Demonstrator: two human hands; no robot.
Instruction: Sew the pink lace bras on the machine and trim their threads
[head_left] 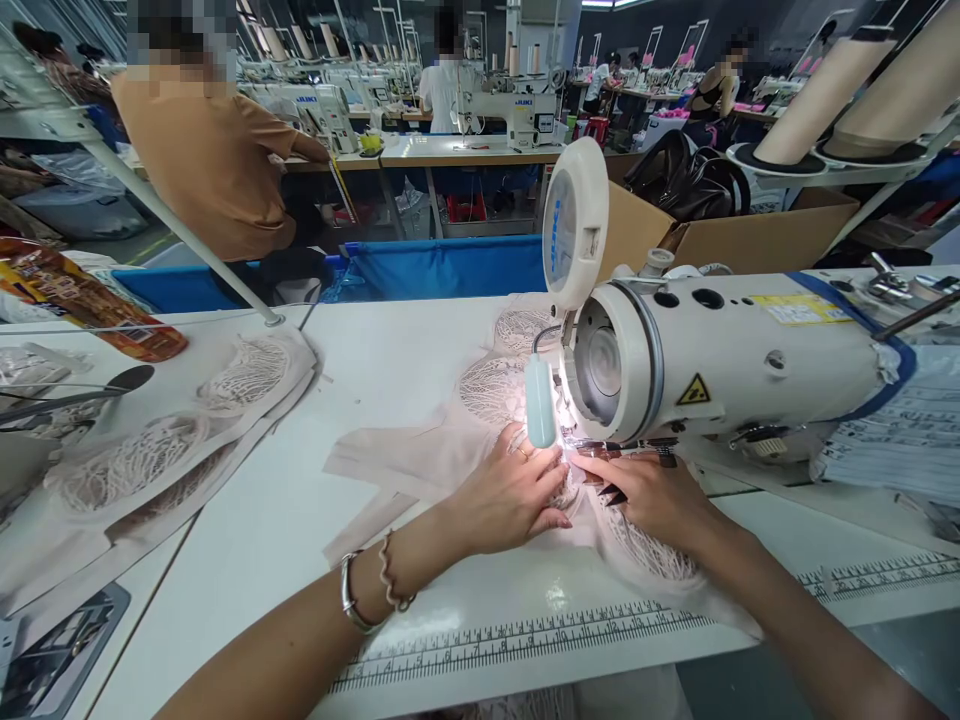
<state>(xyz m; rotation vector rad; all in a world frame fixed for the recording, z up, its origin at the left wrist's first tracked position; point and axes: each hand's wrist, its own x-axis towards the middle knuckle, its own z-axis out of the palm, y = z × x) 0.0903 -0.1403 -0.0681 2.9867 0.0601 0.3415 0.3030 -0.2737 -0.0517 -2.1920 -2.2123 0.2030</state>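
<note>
A pale pink fabric piece with lace panels [645, 545] lies under the head of a white sewing machine [720, 350]. My left hand [510, 495] rests flat on this fabric, left of the needle area, its fingers stretched toward it. On the other side, my right hand [664, 500] touches the fabric with its index finger extended. Its other fingers are curled around what look like dark thread snips [613, 494], of which only two pointed tips show. A small pale-green lamp [538, 400] lights the stitching spot. The needle itself is hidden.
More lace-panelled pieces [150, 460] lie stacked on the left. Behind them a bottle [90, 300] lies tilted near a lamp pole [180, 230]. A printed ruler [517, 645] runs along the table's front edge. Behind the machine stands a cardboard box [757, 235]; other people sit farther back.
</note>
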